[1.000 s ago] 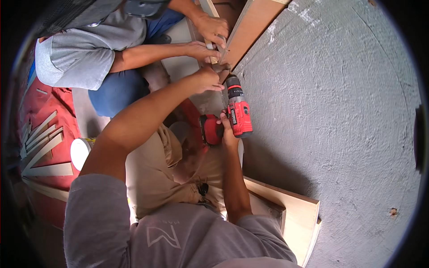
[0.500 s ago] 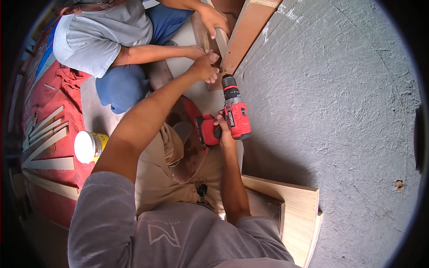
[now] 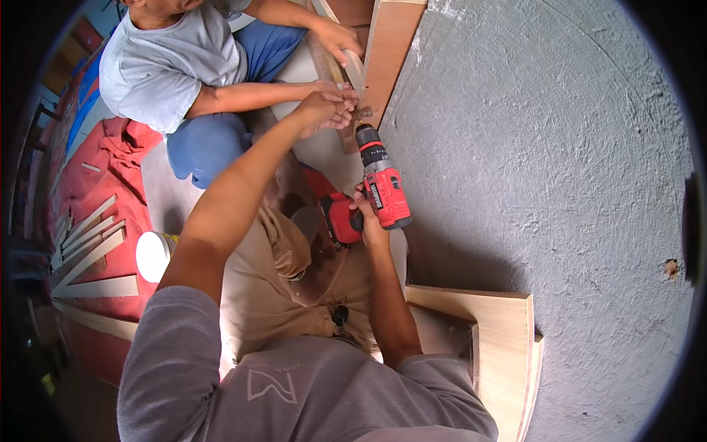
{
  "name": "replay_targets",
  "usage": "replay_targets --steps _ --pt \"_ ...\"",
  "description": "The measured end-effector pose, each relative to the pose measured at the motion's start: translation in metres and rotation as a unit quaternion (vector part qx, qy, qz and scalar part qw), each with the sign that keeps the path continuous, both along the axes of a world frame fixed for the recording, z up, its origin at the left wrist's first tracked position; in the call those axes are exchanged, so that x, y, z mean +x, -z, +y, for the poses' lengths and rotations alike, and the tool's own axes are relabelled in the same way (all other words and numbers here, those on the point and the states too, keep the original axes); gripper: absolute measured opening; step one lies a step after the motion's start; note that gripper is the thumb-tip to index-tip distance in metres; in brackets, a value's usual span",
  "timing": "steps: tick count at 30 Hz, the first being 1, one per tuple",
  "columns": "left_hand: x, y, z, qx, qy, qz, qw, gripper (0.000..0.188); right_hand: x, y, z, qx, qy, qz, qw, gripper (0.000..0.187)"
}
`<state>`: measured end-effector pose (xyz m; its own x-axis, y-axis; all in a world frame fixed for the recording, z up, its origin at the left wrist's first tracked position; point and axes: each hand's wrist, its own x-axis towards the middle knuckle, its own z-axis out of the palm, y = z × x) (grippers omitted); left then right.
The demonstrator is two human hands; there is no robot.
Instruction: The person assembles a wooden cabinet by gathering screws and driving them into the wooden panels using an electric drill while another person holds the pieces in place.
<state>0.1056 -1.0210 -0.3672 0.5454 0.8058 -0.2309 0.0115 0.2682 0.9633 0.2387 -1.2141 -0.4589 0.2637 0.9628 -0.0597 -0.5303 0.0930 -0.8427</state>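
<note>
Two bare hands working close to a rough grey wall (image 3: 530, 169). Right hand (image 3: 374, 221) is wrapped around the grip of a red-and-black drill (image 3: 388, 195); drill sits in front of the person's lap, just beside the wall, chuck end pointing up and away from the body, near the lower end of a brown board (image 3: 384, 66) standing along the wall. Left hand (image 3: 318, 110) reaches forward, fingers curled, up against a co-worker's hand (image 3: 340, 92); can't tell if it grips anything, the fingers overlap. Co-worker's other hand (image 3: 339, 38) is farther up, beside the same board. Off left: thin wood strips (image 3: 94, 250) fanned out on a red sheet (image 3: 121, 184), white-lidded tub (image 3: 152, 256) near them. Pale wood panels (image 3: 508, 331) low right, by the wall.
</note>
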Motion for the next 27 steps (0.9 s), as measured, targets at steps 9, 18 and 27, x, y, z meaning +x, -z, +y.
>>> replay_targets --steps 9,18,27 --pt "0.018 0.007 -0.01 -0.091 -0.017 -0.098 0.991 0.019 0.004 0.004 0.001 -0.005 -0.021 -0.035 0.999 0.02" --pt "0.02 0.01 -0.005 -0.091 -0.03 -0.068 0.993 0.017 0.006 0.001 0.002 -0.002 -0.017 -0.049 0.999 0.02" --pt "0.039 0.028 -0.015 -0.155 -0.072 -0.079 0.982 0.017 0.002 0.01 0.005 0.015 0.0 -0.143 0.99 0.023"
